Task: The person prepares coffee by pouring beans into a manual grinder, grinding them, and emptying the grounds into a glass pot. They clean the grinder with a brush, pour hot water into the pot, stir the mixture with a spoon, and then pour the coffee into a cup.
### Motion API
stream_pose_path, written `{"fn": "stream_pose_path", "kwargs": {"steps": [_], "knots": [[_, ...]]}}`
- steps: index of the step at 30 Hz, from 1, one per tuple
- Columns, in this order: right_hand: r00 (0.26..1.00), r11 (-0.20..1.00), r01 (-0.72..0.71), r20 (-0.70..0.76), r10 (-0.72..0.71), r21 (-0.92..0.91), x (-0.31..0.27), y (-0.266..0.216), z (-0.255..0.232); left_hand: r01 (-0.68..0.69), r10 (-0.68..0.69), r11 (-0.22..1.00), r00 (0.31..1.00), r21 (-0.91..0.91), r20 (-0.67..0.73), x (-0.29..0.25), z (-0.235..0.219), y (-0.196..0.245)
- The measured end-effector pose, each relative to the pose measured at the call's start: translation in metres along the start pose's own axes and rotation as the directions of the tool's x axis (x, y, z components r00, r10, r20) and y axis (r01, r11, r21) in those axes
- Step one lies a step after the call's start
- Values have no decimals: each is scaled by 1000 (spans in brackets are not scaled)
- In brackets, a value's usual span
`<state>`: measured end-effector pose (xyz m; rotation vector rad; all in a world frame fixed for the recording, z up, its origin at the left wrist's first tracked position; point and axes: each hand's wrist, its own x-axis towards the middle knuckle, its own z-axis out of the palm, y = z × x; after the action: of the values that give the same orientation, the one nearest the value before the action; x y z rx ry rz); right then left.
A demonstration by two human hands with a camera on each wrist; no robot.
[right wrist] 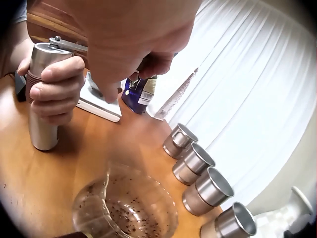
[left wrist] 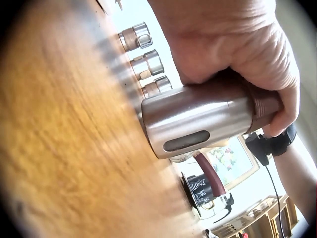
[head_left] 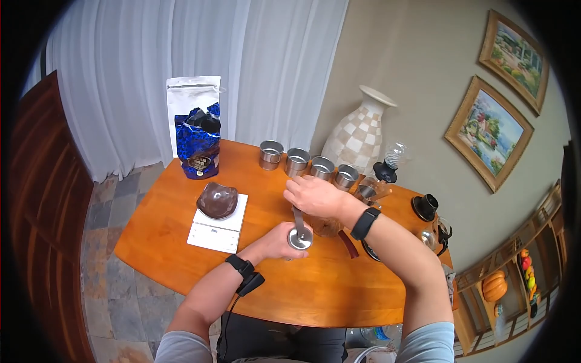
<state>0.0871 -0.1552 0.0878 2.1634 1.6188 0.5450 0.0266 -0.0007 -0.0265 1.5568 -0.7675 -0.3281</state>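
Note:
My left hand (head_left: pixel 283 240) grips a steel cylindrical grinder (left wrist: pixel 198 116) around its brown band, fingers curled about it in the right wrist view. The grinder stands upright on the wooden table (head_left: pixel 272 290). My right hand (head_left: pixel 318 196) is at the far end of the crank handle (head_left: pixel 298 218), its fingers curled round that end; the knob is hidden. Beyond the grinder, partly under my right forearm, is a glass vessel (right wrist: pixel 129 208) with dark specks inside and a dark red handle (head_left: pixel 348 244).
Steel cups (head_left: pixel 297 161) stand in a row at the back. To the left are a brown dish (head_left: pixel 217 200) on a white scale (head_left: pixel 215 238) and a blue-and-white bag (head_left: pixel 198 136). A checkered vase (head_left: pixel 357 136), black dripper (head_left: pixel 425 207) and glass pot (head_left: pixel 428 237) are at the right.

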Motion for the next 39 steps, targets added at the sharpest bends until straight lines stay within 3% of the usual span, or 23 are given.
{"fn": "stream_pose_path", "kwargs": {"steps": [7,10,14,18,21,24,29,30,31,33,36,39], "knots": [[990,999,-46,-130,49,20,11,1,28,-18,18,997,1000,-69,6,0,2,1],[988,996,-39,-149,27,-78,12,2,35,-26,26,998,1000,-64,-5,0,2,-1],[995,986,-68,-87,55,-153,8,0,33,-29,28,997,999,-65,-19,0,3,-2],[980,975,-174,71,185,-138,-10,-1,31,-37,32,998,996,-58,-88,2,1,-2],[921,936,-311,192,340,-165,-15,-7,21,-40,35,999,993,-37,-113,3,0,-3],[863,923,-358,327,386,-144,-24,-11,9,-28,29,1000,993,14,-117,2,1,-5],[775,885,-420,428,465,-201,-26,-21,-4,-27,35,996,994,79,-103,2,-1,-2],[749,883,-418,470,467,-212,-27,-23,-7,-33,36,999,983,23,-178,4,-2,-6],[749,883,-418,470,467,-213,-31,-25,-7,-43,34,999,967,-33,-253,5,-3,-8],[717,855,-490,479,507,-171,-38,-32,-10,-38,32,999,967,-20,-253,3,-4,-7],[690,856,-486,524,499,-175,-43,-41,-17,-51,45,999,962,-13,-268,4,-8,-11],[723,868,-466,492,486,-172,-53,-54,-26,-33,24,999,957,-24,-288,5,-7,-8]]}}
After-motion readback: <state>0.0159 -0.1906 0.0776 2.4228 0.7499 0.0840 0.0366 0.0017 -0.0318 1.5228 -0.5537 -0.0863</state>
